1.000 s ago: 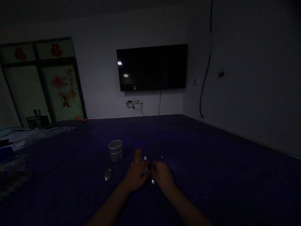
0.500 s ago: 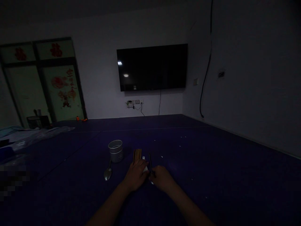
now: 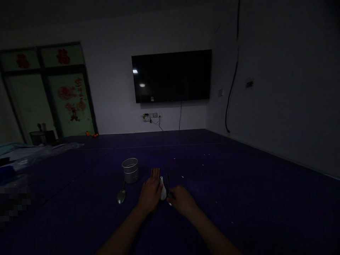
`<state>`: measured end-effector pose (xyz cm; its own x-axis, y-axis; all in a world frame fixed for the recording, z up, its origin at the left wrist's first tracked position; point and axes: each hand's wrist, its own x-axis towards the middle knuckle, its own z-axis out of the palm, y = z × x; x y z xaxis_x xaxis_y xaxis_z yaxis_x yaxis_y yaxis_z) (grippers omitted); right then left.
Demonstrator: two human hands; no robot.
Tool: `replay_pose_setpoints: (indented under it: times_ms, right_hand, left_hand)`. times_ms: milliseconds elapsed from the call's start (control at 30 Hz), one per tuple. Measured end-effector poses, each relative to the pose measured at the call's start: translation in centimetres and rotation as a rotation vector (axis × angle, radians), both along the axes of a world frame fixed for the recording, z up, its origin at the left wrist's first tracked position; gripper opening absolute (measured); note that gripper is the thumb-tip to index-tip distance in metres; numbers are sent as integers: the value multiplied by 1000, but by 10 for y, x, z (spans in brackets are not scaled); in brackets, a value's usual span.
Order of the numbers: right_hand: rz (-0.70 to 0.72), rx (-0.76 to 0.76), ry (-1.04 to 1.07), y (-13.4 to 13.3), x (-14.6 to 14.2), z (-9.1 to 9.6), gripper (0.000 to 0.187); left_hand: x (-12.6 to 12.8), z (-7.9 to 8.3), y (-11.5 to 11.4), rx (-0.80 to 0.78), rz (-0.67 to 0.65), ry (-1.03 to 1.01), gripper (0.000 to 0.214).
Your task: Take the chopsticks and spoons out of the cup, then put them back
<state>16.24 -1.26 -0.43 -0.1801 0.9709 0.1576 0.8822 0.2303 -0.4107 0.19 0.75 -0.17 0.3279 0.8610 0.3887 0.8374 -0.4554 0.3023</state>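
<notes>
In the head view, my left hand (image 3: pixel 151 193) lies closed over a bundle of wooden chopsticks (image 3: pixel 155 172), whose ends show beyond the fingers. Right of it, close to the thumb, is a white soup spoon (image 3: pixel 163 193), bowl towards me. My right hand (image 3: pixel 182 200) pinches a slim utensil with a dark handle (image 3: pixel 167 180); its near end is shiny, and the fingers hide its exact kind. To the left stands a grey metal canister (image 3: pixel 130 171) with an open top. A metal spoon (image 3: pixel 121 196) lies in front of it.
A dark blue floor surface (image 3: pixel 202 219) stretches to the walls, with small white scraps (image 3: pixel 182 176) on it. Clear plastic sheeting (image 3: pixel 47 152) lies at the left. A television (image 3: pixel 172 76) hangs on the far wall, and a black cable (image 3: pixel 232 88) hangs at the right.
My left hand has shifted slightly left and uncovered more of the white soup spoon. The utensil in my right hand has moved a little left.
</notes>
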Motion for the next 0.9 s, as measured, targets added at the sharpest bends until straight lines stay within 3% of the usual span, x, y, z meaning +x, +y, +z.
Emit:
replay_pose_setpoints:
  times_ms: [200,900]
  right_hand:
    - [-13,3,-21,-3,-1,1,15]
    - [15,27,-29,-7,-3,6,19]
  left_hand:
    - [-5,-5,7,-70,136,-140,38]
    - [-8,-24,21,-139,42,-183,44]
